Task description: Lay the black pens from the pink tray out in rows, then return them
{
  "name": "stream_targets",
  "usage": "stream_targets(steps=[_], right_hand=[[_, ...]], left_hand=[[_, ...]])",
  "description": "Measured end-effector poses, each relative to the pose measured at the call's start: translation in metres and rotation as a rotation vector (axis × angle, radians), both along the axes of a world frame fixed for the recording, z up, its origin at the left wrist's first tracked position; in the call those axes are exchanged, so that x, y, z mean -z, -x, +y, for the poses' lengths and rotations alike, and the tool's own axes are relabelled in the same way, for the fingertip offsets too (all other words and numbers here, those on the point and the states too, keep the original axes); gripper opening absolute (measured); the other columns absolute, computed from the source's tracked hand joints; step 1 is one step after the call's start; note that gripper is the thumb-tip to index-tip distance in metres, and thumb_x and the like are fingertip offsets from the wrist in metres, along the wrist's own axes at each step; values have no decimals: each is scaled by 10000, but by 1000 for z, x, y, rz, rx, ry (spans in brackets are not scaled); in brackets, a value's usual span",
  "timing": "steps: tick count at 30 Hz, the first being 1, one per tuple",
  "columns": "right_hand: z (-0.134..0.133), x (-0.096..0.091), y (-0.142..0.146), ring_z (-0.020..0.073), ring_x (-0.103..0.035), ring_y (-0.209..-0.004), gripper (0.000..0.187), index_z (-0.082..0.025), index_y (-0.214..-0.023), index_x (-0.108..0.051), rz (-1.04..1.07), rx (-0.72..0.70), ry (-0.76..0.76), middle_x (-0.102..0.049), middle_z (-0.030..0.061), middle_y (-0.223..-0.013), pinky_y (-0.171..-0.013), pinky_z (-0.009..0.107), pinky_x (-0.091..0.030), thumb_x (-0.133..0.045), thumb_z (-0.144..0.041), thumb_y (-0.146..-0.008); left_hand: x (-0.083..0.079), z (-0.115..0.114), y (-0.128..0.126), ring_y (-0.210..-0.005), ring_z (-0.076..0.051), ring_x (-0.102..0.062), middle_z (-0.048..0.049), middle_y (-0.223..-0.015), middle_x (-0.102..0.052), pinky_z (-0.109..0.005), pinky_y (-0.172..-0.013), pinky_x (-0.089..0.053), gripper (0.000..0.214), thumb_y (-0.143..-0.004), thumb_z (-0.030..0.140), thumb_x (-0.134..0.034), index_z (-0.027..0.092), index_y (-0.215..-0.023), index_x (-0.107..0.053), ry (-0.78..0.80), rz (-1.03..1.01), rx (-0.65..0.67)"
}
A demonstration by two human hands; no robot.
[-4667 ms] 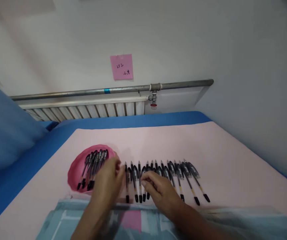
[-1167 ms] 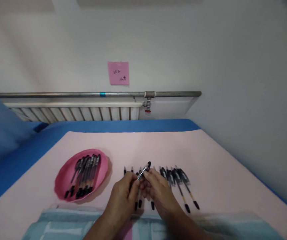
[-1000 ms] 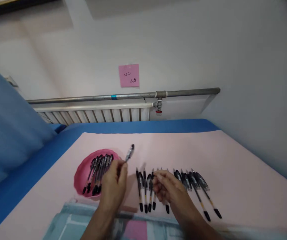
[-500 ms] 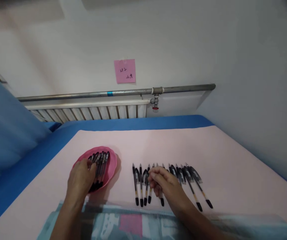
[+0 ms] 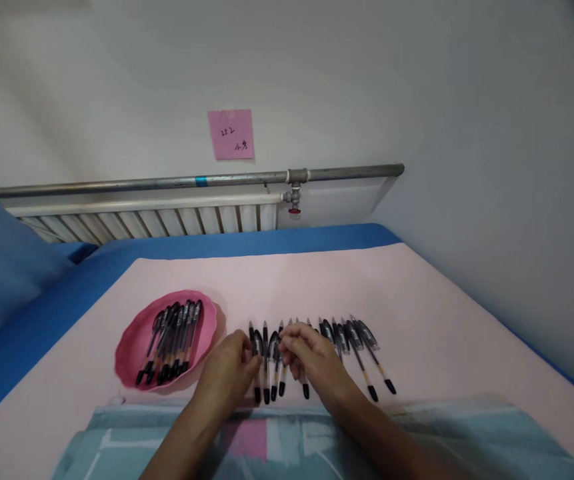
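Several black pens with their tips bare (image 5: 371,390) lie in a row on the pink sheet, and loose black clear-sided caps (image 5: 367,335) lie between them. At the left end of this row is my left hand (image 5: 229,370), its fingers half curled, with thumb and index slightly apart over the leftmost pen. My right hand (image 5: 314,360) hovers over the row's middle with fingertips pinched together; whatever they hold, if anything, is hidden. Capped pens (image 5: 174,340) fill a scalloped pink bowl (image 5: 127,347) left of my hands.
A pink sheet (image 5: 287,280) covers the blue-edged surface. Along the near edge lies teal patterned cloth (image 5: 131,433). Behind stand a white radiator (image 5: 167,217) and a metal pipe (image 5: 247,179), below a pink note (image 5: 231,135) on the wall. Blue fabric (image 5: 7,267) hangs at left.
My left hand has left the pink bowl and moved right to the left end of the pen row. My right hand stays pinched over the row. The view has shifted slightly.
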State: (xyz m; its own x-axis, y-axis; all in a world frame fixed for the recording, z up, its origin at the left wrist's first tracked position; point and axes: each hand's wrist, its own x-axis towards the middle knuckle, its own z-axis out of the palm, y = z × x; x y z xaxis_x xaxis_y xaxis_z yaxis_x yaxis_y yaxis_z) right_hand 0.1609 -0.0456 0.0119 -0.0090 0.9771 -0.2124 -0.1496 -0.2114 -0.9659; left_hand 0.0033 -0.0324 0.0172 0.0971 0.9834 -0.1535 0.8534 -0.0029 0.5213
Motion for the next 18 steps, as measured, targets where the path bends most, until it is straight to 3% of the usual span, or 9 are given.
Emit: stream_targets(steps=[5, 15, 18], right_hand=[[1, 1, -1, 64, -453, -453, 125, -173, -771, -567, 11, -8, -7, -562, -23, -613, -392, 180, -323, -505, -259, -706], [1, 2, 1, 51, -404, -394, 106, -176, -747, -568, -55, -21, 24, -535, -46, -530, -387, 179, -301, -495, -240, -705], [0, 2, 1, 58, -409, -404, 105, -184, -757, -573, -82, -26, 15, -539, -46, -541, -393, 183, -304, -501, -245, -711]], left_hand=[[0, -1, -2, -619, -167, -530, -25, -723, -610, -252, -529, -275, 153, -685, 307, -559, 197, -781, -513, 97, 111, 37], [3, 5, 11, -614, -191, -555, -54, -655, -620, -269, -542, -284, 97, -724, 280, -522, 193, -687, -539, 76, 174, 21], [1, 5, 14, -607, -198, -566, -62, -601, -612, -276, -546, -284, 163, -753, 255, -479, 197, -608, -524, 72, 183, 1]])
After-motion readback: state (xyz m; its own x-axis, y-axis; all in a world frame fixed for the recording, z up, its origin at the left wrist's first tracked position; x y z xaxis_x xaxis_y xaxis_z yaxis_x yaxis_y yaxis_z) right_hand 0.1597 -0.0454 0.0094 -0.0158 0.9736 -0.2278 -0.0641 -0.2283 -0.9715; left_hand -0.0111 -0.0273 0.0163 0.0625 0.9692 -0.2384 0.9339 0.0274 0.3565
